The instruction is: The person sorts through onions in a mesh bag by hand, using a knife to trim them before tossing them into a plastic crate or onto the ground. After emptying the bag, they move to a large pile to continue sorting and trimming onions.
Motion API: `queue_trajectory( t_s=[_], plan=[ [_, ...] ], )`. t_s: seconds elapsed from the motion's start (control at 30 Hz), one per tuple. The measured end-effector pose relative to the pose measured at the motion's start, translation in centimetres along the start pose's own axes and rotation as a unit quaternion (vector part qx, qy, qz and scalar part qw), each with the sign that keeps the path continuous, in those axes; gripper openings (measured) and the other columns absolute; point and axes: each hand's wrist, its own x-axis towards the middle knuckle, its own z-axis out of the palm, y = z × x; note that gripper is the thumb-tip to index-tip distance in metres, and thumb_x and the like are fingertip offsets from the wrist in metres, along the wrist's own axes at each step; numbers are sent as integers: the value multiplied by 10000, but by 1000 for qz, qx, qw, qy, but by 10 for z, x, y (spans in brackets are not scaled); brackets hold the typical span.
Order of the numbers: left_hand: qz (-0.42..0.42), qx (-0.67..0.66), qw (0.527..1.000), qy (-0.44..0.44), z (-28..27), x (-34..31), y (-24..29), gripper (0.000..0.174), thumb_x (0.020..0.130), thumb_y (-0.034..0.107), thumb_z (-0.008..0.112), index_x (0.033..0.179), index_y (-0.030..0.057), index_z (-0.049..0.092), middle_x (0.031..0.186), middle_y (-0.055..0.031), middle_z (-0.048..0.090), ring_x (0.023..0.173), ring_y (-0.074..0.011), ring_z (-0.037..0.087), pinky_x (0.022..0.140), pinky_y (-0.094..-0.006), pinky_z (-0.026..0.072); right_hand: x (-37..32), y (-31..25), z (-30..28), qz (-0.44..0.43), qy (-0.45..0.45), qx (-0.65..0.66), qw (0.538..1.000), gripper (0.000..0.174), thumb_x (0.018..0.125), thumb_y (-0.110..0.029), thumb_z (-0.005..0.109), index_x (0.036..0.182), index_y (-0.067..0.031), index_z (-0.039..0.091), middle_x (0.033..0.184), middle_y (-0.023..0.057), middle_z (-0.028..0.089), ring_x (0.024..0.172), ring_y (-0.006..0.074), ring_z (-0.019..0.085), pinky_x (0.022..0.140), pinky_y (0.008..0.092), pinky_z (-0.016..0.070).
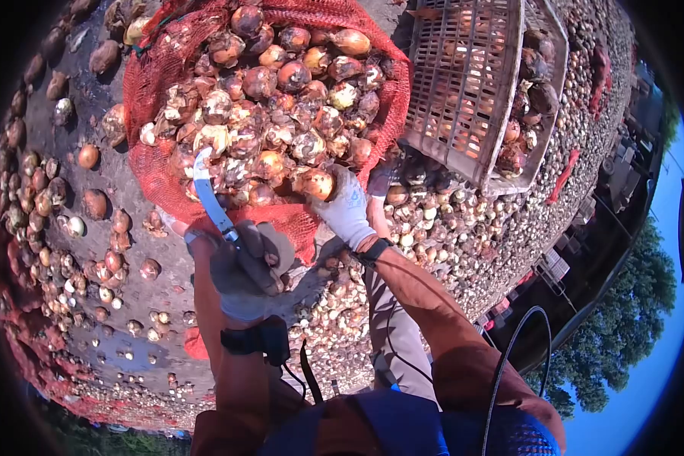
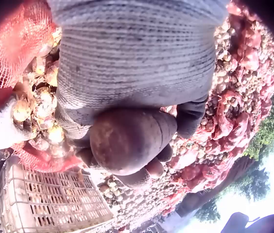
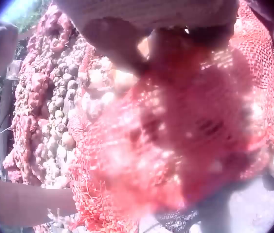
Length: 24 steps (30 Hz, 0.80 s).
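In the head view my gloved left hand (image 1: 251,262) grips a knife with a curved blade (image 1: 211,196) over the near edge of a red mesh bag (image 1: 150,163). Its fingers curl round a rounded brown thing (image 2: 127,141) in the left wrist view, possibly the handle. My gloved right hand (image 1: 348,209) holds an onion (image 1: 315,184) at the bag's near right rim. More onions (image 1: 260,82) fill the open bag. In the right wrist view red mesh (image 3: 141,145) hangs below the right hand (image 3: 151,19), whose fingers are shadowed and blurred.
A slatted plastic crate (image 1: 460,83) with onions stands tilted right of the bag. Loose onions (image 1: 95,204) lie on the ground at left, and a wide spread of onions (image 1: 501,251) runs to the right. A cable (image 1: 501,365) loops beside the right arm.
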Motion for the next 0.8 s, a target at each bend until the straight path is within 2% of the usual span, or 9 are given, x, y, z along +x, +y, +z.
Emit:
queue_trajectory(
  t_s=[0.07,0.17,0.3,0.4,0.5,0.57,0.67,0.7,0.8],
  plan=[
    [9,3,1000,4,-1,-2,0,367,906,366,526,884,0,529,747,-141,547,606,-243,502,562,-352,399,6,-17,-31,-15,44,83,995,629,662,-186,806,1191,-9,514,1057,178,609,969,324,617,858,394,502],
    [-6,-87,995,-39,-13,0,-9,376,908,363,515,916,-12,533,767,-155,549,600,-249,497,535,-356,397,30,-32,-107,115,112,410,898,379,831,36,630,1179,-11,488,1077,83,583,945,149,581,814,267,494],
    [-54,-139,989,-25,-15,-3,-5,375,916,349,494,933,-24,533,798,-170,550,598,-257,494,513,-372,399,67,-23,-158,-99,235,111,961,527,830,-105,737,1279,-21,472,1182,113,560,1063,202,557,946,326,461],
    [-55,-141,988,-11,-14,-6,-5,372,920,342,491,927,-26,543,797,-170,556,595,-261,498,512,-371,397,65,-6,-127,-17,61,158,985,646,809,-204,762,1341,-23,444,1301,164,533,1208,286,517,1016,387,421],
    [-9,-112,994,-18,-4,0,-5,381,923,349,513,841,-18,568,793,-190,589,580,-266,508,538,-371,402,38,-13,-81,-133,-200,-250,938,793,723,-325,764,1411,-163,405,1340,167,506,1274,317,471,1085,492,335],
    [-22,-101,994,-24,-16,-3,0,382,924,347,514,829,-19,569,804,-189,591,604,-274,519,577,-379,415,16,-2,-42,-279,-200,-353,870,583,788,-279,689,1327,-161,501,1284,161,558,1223,310,523,1089,506,322],
    [-2,-44,999,2,-18,-7,3,399,926,359,513,846,-26,582,800,-175,598,643,-283,540,629,-380,431,-2,35,7,-101,-420,-379,818,343,860,-234,572,1190,-147,598,1152,149,642,1090,316,612,1075,520,335],
    [10,5,1000,-5,-21,-10,0,405,928,360,503,850,-29,582,808,-171,602,677,-289,555,658,-387,441,-25,66,22,-248,-369,-379,812,240,890,-201,486,1031,-123,664,963,134,694,920,306,676,971,500,434],
    [1,270,963,25,-28,-15,-7,344,918,301,539,853,-33,592,835,-143,617,799,-274,583,744,-377,459,-60,54,6,-138,-376,-344,849,205,834,-231,569,927,-92,688,852,134,698,817,304,688,761,472,508]
  ],
)
